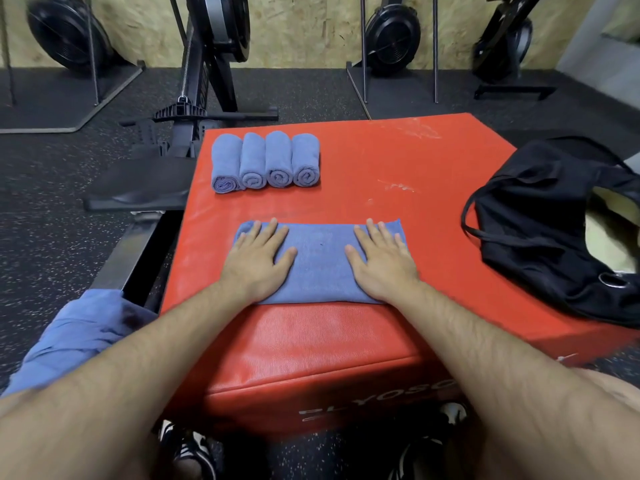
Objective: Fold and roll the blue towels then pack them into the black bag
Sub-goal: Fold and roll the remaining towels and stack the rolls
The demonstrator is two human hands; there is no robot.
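A folded blue towel (pixel 320 261) lies flat near the front edge of the red padded box (pixel 398 168). My left hand (pixel 258 259) presses flat on its left part and my right hand (pixel 382 259) presses flat on its right part, fingers straight and spread. Several rolled blue towels (pixel 265 162) stand side by side in a row at the box's far left. The black bag (pixel 550 230) sits open on the right side of the box, handles loose. More unfolded blue towel cloth (pixel 79 336) lies heaped at my lower left.
A rowing machine rail and seat (pixel 138 188) run along the left of the box on the speckled black floor. Upright rowing machines (pixel 391 39) stand against the back wall. My shoes (pixel 188 452) show below the box's front.
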